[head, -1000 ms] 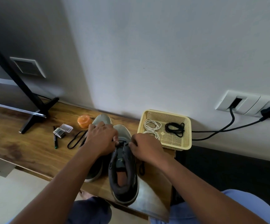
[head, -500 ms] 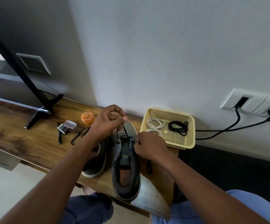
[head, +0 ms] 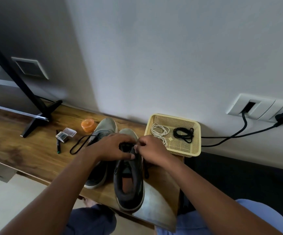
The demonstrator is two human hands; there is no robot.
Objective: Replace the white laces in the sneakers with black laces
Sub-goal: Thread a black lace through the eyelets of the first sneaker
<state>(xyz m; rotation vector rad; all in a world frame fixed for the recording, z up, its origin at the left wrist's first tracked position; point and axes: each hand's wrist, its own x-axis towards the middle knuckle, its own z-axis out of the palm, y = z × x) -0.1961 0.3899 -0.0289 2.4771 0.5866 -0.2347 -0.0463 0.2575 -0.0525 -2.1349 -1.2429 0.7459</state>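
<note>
Two grey sneakers stand side by side on the wooden shelf, toes to the wall. The right sneaker (head: pixel 129 185) carries a black lace (head: pixel 125 145) over its tongue. My left hand (head: pixel 111 147) curls over the top of that lacing, fingers on the lace. My right hand (head: pixel 150 150) pinches the lace at the sneaker's right edge; a loose end (head: pixel 146 172) hangs beside the shoe. The left sneaker (head: pixel 103 128) is partly hidden under my left forearm, and a black lace loop (head: pixel 79 145) trails from it to the left.
A yellow basket (head: pixel 195 138) by the wall holds coiled white laces (head: pixel 159 131) and a black lace bundle (head: pixel 184 133). An orange lid (head: pixel 88 125), a clear plastic case (head: pixel 66 134) and a marker (head: pixel 58 143) lie left. A stand foot (head: pixel 35 122) stands far left; cables (head: pixel 230 138) run right.
My left hand, raised and pulling the lace up toward the wall half a second ago, has come back down onto the right sneaker's lacing. My right hand stays at the shoe's right edge.
</note>
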